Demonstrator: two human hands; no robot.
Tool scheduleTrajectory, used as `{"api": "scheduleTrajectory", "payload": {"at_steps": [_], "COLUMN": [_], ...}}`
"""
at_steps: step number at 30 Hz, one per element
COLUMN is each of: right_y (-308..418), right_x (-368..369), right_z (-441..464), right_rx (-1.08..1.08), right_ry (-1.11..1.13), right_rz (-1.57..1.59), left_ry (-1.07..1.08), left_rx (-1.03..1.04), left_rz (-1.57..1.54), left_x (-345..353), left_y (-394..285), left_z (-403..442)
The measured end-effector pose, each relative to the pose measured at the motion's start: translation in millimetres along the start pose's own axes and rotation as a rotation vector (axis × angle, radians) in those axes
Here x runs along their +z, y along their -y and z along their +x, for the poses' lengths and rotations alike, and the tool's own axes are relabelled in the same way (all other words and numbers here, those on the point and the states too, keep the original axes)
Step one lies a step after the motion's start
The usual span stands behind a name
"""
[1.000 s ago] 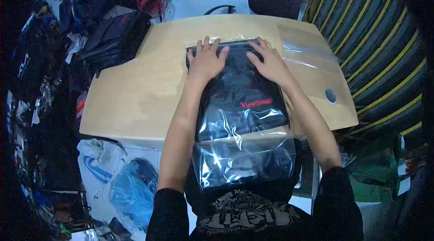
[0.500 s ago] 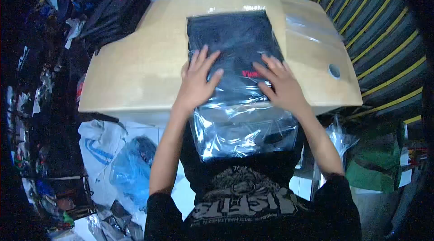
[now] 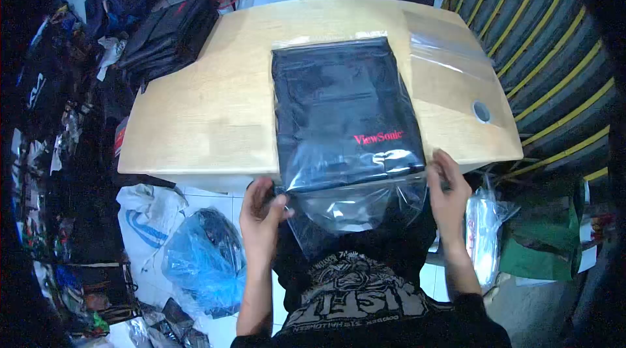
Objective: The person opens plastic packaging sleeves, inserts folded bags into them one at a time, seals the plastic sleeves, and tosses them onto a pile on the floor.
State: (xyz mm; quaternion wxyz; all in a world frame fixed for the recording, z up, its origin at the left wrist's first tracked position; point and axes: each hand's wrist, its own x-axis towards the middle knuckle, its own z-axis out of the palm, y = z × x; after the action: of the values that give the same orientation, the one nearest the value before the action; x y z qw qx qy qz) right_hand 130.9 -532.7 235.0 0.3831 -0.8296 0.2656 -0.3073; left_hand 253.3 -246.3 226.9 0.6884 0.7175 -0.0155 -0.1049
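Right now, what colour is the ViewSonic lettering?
The lettering is red, seen best in the head view.

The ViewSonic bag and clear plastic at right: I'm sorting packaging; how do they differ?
The ViewSonic bag is black with red lettering; the clear plastic is see-through, showing the table. The bag sits in a clear sleeve; the plastic appears empty. The bag's near end lies between left hand and right hand; no hand touches the plastic. Both rest on the table.
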Motion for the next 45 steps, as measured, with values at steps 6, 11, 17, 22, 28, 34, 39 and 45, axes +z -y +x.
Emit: {"api": "scheduleTrajectory", "payload": {"at_steps": [6, 11, 17, 22, 28, 34, 39, 45], "right_y": [-16, -29, -39, -36, -34, -28, -22, -28], "right_x": [10, -17, -7, 0, -8, 9, 14, 13], "right_z": [-9, -11, -18, -24, -18, -16, -14, -22], "right_rx": [0.423, 0.628, 0.556, 0.632, 0.481, 0.586, 0.556, 0.623], "right_ry": [0.115, 0.588, 0.498, 0.454, 0.614, 0.585, 0.636, 0.522], "right_rz": [0.487, 0.457, 0.619, 0.748, 0.816, 0.718, 0.822, 0.845], "left_ry": [0.171, 0.420, 0.344, 0.254, 0.544, 0.372, 0.343, 0.473], "left_rx": [-0.252, -0.559, -0.423, -0.385, -0.449, -0.398, -0.411, -0.544], "left_rz": [-0.267, -0.290, -0.230, -0.314, -0.360, -0.274, -0.326, -0.581], "left_x": [-12, -28, -16, -13, -33, -15, -28, -50], "left_y": [22, -20, 10, 15, 18, 6, 0, 27], "left_z": [7, 5, 10, 8, 13, 13, 4, 30]}}
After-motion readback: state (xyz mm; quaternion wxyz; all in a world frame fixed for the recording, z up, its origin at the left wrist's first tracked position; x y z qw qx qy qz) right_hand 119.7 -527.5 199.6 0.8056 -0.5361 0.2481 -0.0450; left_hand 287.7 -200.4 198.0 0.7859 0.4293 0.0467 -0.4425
